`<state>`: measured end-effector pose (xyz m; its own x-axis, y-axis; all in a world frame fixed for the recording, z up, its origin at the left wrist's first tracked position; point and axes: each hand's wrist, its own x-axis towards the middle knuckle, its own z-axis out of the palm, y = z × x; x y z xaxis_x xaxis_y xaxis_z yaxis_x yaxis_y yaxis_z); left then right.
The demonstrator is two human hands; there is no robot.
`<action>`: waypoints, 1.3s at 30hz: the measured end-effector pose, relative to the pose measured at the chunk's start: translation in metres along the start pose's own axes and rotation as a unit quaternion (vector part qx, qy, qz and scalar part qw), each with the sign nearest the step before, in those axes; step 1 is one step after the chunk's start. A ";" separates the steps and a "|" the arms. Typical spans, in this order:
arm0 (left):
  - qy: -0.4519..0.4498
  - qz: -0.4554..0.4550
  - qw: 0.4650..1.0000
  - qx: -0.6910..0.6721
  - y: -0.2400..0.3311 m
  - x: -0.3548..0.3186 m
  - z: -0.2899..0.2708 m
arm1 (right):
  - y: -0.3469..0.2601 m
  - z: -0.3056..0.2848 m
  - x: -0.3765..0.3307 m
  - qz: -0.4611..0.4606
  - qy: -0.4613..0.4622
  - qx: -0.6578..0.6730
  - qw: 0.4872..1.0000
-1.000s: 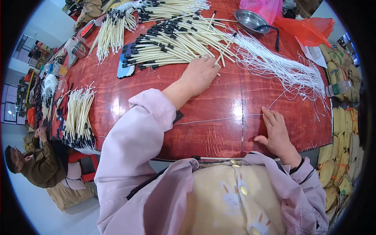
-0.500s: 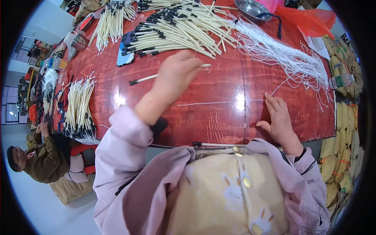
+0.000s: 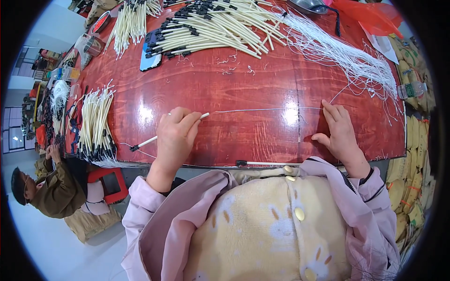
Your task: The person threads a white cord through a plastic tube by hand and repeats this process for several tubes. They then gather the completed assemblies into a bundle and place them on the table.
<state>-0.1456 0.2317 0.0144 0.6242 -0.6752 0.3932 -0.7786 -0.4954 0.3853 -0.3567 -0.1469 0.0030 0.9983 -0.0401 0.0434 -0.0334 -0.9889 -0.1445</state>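
Note:
My left hand (image 3: 176,136) is closed around a thin cream tube (image 3: 149,141) with a black end piece. The bare end pokes out past my fingers, close to the tip of a white cord (image 3: 262,110) stretched across the red table. My right hand (image 3: 340,133) lies on the table with fingers extended and thumb apart, its fingertips touching that cord. From there the cord runs back to a long heap of white cords (image 3: 349,63). Another cream tube (image 3: 272,164) with a black end lies along the near table edge, in front of my body.
A large pile of black-ended tubes (image 3: 225,35) covers the back middle, partly over a blue phone-like slab (image 3: 149,58). Tube bundles (image 3: 96,124) stand at left. A metal bowl (image 3: 307,4) and red plastic bag (image 3: 365,16) sit at the back. A co-worker (image 3: 56,187) sits at far left.
My left hand has come nearer to me and a little left with the tube, from over the table's middle. My right hand stays on the cord.

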 end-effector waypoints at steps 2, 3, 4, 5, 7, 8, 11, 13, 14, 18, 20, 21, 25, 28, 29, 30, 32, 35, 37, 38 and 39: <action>-0.013 0.020 0.999 0.027 0.005 0.004 -0.001 | -0.001 -0.001 0.001 -0.001 -0.007 -0.007 1.000; -0.020 0.030 0.999 0.040 0.006 0.005 -0.001 | 0.000 -0.002 0.001 0.000 -0.007 -0.008 1.000; -0.021 0.030 0.999 0.040 0.006 0.006 -0.001 | -0.001 -0.002 0.001 -0.001 -0.008 -0.011 1.000; -0.022 0.034 0.998 0.045 0.006 0.007 0.000 | -0.001 -0.002 0.002 -0.002 -0.009 -0.014 1.000; -0.024 0.041 0.997 0.056 0.005 0.010 0.001 | -0.002 -0.003 0.002 -0.002 -0.010 -0.016 1.000; -0.025 0.041 0.997 0.055 0.005 0.011 0.001 | -0.003 -0.003 0.003 0.000 -0.011 -0.017 1.000; -0.040 0.046 0.996 0.063 0.005 0.013 0.000 | -0.005 -0.005 0.004 0.003 -0.014 -0.018 1.000; -0.040 0.047 0.996 0.063 0.006 0.013 0.001 | -0.006 -0.006 0.004 0.005 -0.022 -0.013 1.000; -0.040 0.050 0.996 0.062 0.006 0.014 0.002 | -0.006 -0.007 0.004 0.006 -0.026 -0.011 1.000; -0.042 0.052 0.996 0.065 0.005 0.018 0.001 | -0.006 -0.007 0.005 0.001 -0.022 -0.012 1.000; -0.043 0.051 0.996 0.066 0.005 0.018 0.001 | -0.007 -0.008 0.005 0.002 -0.024 -0.012 1.000; -0.044 0.053 0.995 0.067 0.005 0.019 0.002 | -0.007 -0.009 0.005 0.004 -0.026 -0.013 1.000; -0.048 0.060 0.995 0.067 0.003 0.020 0.005 | -0.004 -0.007 0.005 -0.003 -0.024 -0.012 1.000; -0.052 0.063 0.994 0.066 0.003 0.021 0.010 | 0.000 -0.008 0.004 -0.003 -0.027 -0.010 1.000; -0.054 0.065 0.994 0.065 0.003 0.022 0.011 | 0.000 -0.008 0.005 -0.002 -0.030 -0.008 1.000; -0.055 0.067 0.994 0.063 0.003 0.023 0.013 | 0.000 -0.009 0.006 -0.001 -0.034 -0.006 0.999; -0.055 0.067 0.994 0.062 0.004 0.026 0.021 | -0.001 -0.009 0.006 -0.002 -0.037 -0.009 0.999; -0.089 0.074 0.992 0.060 0.011 0.035 0.043 | -0.007 -0.012 0.007 -0.009 -0.042 -0.018 0.999; -0.113 0.089 0.989 0.033 0.023 0.048 0.067 | -0.015 -0.008 0.008 0.000 -0.056 -0.023 0.998; -0.124 0.103 0.986 0.035 0.034 0.055 0.080 | -0.019 -0.006 0.010 0.004 -0.063 -0.026 0.998; -0.135 0.118 0.983 0.036 0.049 0.063 0.094 | -0.022 -0.004 0.013 0.004 -0.063 -0.028 0.998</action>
<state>-0.1506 0.1130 -0.0203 0.3922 -0.8922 0.2241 -0.9086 -0.3378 0.2455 -0.3434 -0.1257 0.0103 0.9960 -0.0333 -0.0834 -0.0408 -0.9952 -0.0893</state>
